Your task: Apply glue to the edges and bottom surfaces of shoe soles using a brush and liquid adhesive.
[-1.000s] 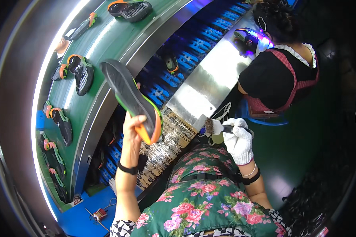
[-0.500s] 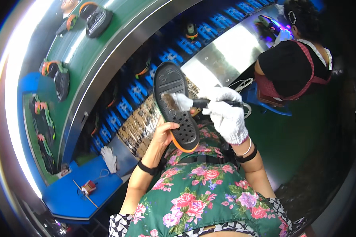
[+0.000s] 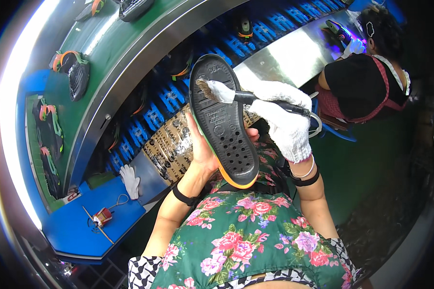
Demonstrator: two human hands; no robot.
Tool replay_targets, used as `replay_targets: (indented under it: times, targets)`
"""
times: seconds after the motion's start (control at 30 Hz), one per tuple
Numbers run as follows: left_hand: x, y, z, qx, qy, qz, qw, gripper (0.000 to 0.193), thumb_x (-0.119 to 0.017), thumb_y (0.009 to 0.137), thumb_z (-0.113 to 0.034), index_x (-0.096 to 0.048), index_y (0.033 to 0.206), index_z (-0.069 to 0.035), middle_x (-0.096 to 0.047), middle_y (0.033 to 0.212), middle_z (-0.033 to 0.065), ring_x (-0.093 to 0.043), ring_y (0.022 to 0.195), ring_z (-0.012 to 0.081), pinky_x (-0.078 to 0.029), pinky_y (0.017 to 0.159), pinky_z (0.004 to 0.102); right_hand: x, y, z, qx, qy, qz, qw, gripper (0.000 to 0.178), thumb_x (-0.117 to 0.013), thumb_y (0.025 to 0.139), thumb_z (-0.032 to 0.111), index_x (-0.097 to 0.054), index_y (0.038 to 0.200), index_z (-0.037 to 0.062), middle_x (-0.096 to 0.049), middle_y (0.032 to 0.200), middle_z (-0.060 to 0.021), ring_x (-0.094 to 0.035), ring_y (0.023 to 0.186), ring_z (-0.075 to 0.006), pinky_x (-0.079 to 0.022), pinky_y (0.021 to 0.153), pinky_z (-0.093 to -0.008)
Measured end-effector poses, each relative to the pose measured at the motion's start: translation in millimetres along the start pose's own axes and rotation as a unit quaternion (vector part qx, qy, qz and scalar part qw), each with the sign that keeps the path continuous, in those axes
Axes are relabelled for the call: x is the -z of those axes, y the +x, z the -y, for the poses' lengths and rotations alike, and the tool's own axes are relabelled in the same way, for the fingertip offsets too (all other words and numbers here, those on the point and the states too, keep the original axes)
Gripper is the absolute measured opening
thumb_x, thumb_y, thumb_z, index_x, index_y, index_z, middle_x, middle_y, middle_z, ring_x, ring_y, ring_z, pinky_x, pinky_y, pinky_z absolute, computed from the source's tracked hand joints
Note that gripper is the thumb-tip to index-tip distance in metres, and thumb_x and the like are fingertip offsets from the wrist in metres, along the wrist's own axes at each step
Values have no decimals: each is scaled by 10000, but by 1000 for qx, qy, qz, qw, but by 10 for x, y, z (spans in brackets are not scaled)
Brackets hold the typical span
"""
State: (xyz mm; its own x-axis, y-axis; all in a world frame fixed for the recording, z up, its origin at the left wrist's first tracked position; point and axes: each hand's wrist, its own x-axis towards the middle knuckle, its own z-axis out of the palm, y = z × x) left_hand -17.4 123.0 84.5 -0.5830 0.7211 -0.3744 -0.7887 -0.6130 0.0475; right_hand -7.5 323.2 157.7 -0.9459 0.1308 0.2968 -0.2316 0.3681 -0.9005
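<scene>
A black shoe sole (image 3: 222, 120) with an orange and green edge is held up in front of me, its ribbed, hole-dotted face toward me. Bare and ungloved, my left hand (image 3: 203, 150) grips it from beneath, with fingertips showing past its right edge. My right hand (image 3: 287, 120) wears a white knitted glove and is closed around the dark handle of a brush (image 3: 221, 91). White wrapping covers the brush's neck, and its brown bristles touch the sole's upper, broad end.
A conveyor with blue holders (image 3: 152, 123) curves past ahead; a taped brown carton (image 3: 166, 147) lies near. Wrapped shoe parts (image 3: 77, 77) rest on the green shelf. A white glove (image 3: 130, 180) lies by the blue table (image 3: 82, 236). A co-worker (image 3: 359, 84) sits at right.
The brush has moved up the sole from its middle to the broad end. My left hand has shifted its grip further under the sole, which appears larger and higher.
</scene>
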Motion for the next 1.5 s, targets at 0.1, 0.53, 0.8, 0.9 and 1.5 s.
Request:
replay_targets:
  times: [0.1, 0.53, 0.8, 0.9, 1.5]
  targets:
    - [-83, 12, 15, -1, 40, 20, 999, 1315, -216, 720, -1047, -507, 1452, 6, -668, 1206, 326, -665, 1146, 475, -518, 1020, 614, -10, 46, 17, -111, 129, 1, 985, 213, -735, 770, -54, -799, 946, 48, -754, 980, -120, -737, 904, -254, -591, 806, -354]
    - [35, 257, 62, -110, -11, 250, 962, 897, -328, 952, -833, -530, 1480, -137, -608, 1426, 65, -589, 1265, 280, -461, 1097, 470, -71, 226, -93, 157, -30, -27, 987, 164, -774, 786, -52, -760, 942, -4, -743, 889, -120, -699, 729, -215, -540, 633, -315]
    - [-45, 363, 311, -207, 273, -184, 921, 1053, -250, 909, -898, -311, 1610, -114, -403, 1614, 93, -411, 1455, 292, -297, 1232, 458, -166, 34, -452, 174, -16, 96, 980, 442, -675, 917, 88, -634, 1352, 24, -667, 1341, -149, -629, 1233, -309, -490, 1054, -412]
    - [369, 263, 166, -179, 246, -190, 934, 1070, -244, 893, -916, -357, 1586, -108, -447, 1582, 85, -422, 1447, 304, -302, 1226, 450, -500, -271, -560, -8, 289, 79, 954, 364, -669, 956, 95, -658, 1300, -25, -697, 1289, -184, -655, 1225, -288, -510, 1056, -380]
    - [338, 601, 213, -176, 236, -156, 943, 1073, -222, 883, -922, -405, 1567, -115, -494, 1553, 85, -475, 1411, 304, -367, 1194, 468, 182, 213, -475, 161, 121, 31, 979, 332, -706, 944, 104, -695, 1258, -4, -727, 1245, -149, -678, 1164, -301, -530, 999, -385]
